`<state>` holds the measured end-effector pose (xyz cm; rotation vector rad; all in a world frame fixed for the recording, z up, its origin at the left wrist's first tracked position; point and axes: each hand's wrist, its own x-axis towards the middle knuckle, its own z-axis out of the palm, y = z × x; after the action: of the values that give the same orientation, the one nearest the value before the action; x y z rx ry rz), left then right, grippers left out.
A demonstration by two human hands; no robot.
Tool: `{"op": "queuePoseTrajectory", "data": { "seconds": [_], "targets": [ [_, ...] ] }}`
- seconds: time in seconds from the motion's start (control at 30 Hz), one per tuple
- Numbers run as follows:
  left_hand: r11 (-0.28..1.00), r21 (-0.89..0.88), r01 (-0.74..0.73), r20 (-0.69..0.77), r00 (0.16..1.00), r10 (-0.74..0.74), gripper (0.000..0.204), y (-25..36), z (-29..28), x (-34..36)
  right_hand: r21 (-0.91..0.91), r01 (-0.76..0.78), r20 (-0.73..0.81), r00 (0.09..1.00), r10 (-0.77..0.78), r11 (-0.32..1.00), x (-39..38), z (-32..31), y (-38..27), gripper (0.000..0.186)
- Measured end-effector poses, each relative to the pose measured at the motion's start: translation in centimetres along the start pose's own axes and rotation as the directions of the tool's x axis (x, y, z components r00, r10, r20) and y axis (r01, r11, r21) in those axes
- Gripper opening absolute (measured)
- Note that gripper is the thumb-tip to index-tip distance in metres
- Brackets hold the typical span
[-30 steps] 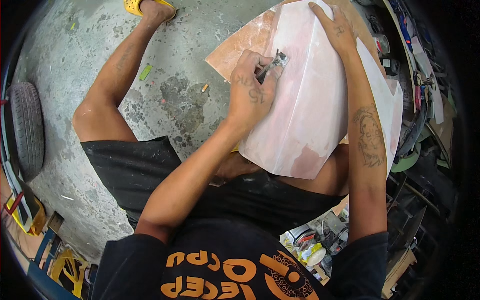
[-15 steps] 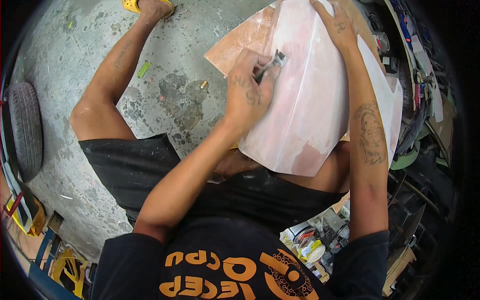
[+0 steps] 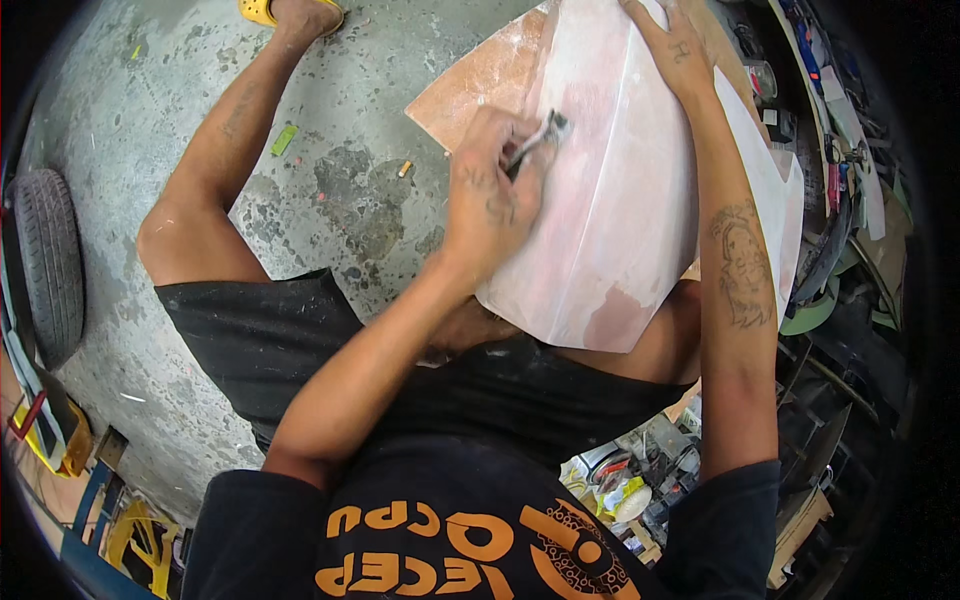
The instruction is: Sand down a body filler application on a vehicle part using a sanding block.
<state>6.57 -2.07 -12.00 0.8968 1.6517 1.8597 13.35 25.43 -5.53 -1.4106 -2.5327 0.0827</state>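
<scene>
A long ridged panel, coated in whitish pink filler, rests across my lap with its near end on my right thigh. My left hand is closed round a folded piece of dark grey sandpaper, over the panel's left part; motion blurs the fingers slightly. At the far right edge of the panel, my right hand grips it, thumb stretched over the face. The top of the picture cuts off some of its fingers. A bare pinkish brown patch shows near the panel's near end.
Under the panel's far left lies a brown dusty board. The stained concrete floor holds a green scrap and a cigarette butt. A tyre stands at far left. Cluttered parts crowd the right side.
My left hand has shifted slightly down and left with the sandpaper, its fingers now more blurred. The right hand and panel stay nearly in place.
</scene>
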Motion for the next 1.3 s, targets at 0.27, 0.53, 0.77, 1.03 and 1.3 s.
{"op": "queuePoseTrajectory", "data": {
  "seconds": [0.27, 0.53, 0.77, 1.03, 1.3],
  "targets": [
    [0.999, -0.020, -0.035, 0.004, 0.999, 0.035, 0.013, 0.3, 0.3, -0.4, -0.003, 0.011, 0.023, 1.000, -0.011, 1.000, 0.0, -0.2, 1.0, 0.080],
    [0.997, 0.000, -0.074, 0.012, 0.997, 0.074, 0.012, 0.4, -0.2, -1.2, -0.045, -0.016, 0.007, 1.000, 0.017, 0.999, -0.2, -0.9, 0.3, 0.080],
    [0.999, -0.012, -0.051, 0.020, 0.998, 0.052, 0.012, 0.5, -0.1, -1.3, -0.025, 0.008, -0.007, 1.000, -0.008, 1.000, -0.5, -0.4, 0.7, 0.083],
    [0.999, -0.048, 0.000, 0.026, 1.000, 0.001, 0.014, 1.7, -0.2, -2.1, -0.004, 0.018, -0.019, 1.000, -0.018, 1.000, 0.2, 0.1, 1.9, 0.088],
    [0.990, -0.128, 0.054, 0.024, 0.998, -0.052, 0.014, 1.3, 0.8, -1.9, 0.014, -0.019, 0.099, 0.995, 0.018, 1.000, 0.2, -0.6, 1.2, 0.089]
  ]
}}
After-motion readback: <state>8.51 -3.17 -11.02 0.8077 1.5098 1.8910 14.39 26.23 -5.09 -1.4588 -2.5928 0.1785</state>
